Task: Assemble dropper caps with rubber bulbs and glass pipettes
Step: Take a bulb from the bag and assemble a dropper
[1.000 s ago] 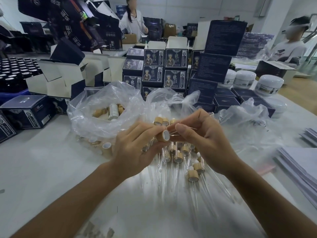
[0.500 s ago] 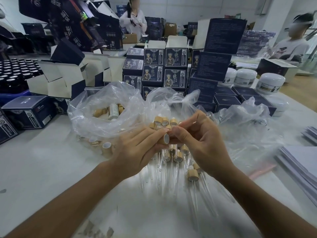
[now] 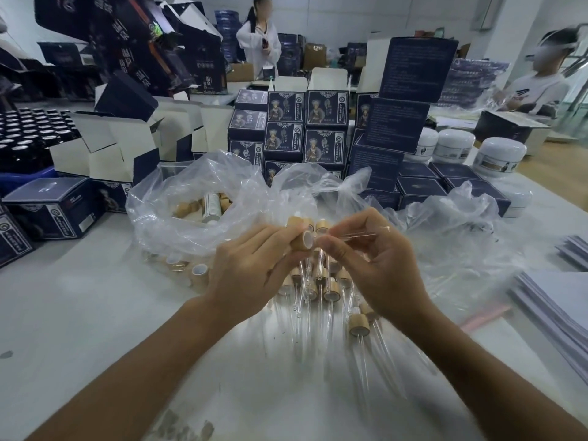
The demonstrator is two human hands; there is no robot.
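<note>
hands: left hand [image 3: 251, 268] grips dropper cap [image 3: 301, 240], right hand [image 3: 375, 265] pinches glass pipette [image 3: 356, 235].

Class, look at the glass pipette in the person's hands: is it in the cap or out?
Out. The glass pipette, pinched by the right hand, lies beside the cap held by the left hand.

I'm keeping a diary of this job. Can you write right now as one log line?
step: fitting pipette | left hand: holds wooden cap | right hand: pinches glass pipette at cap opening | insertion depth: unclear
</note>
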